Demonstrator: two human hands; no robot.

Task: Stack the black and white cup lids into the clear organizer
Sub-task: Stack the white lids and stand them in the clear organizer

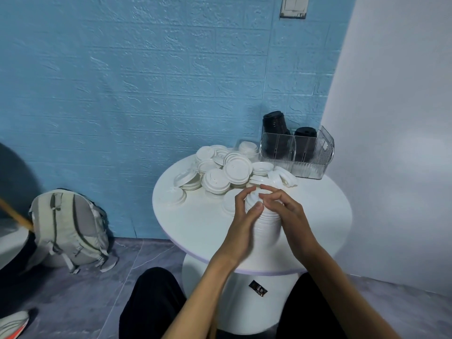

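White stack (267, 222) is gripped between left hand (243, 230) and right hand (288, 212), fingers curled, above the table (195, 228). Loose white lids (215, 178) heaped behind; count unclear. Two black stacks (275, 126) stand in the organizer (297, 156).

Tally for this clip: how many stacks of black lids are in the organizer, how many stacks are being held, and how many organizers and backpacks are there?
Black lid stacks in the organizer: 2
White lid stack held between left hand and right hand: 1
Clear organizer: 1
Backpack: 1
Total: 5
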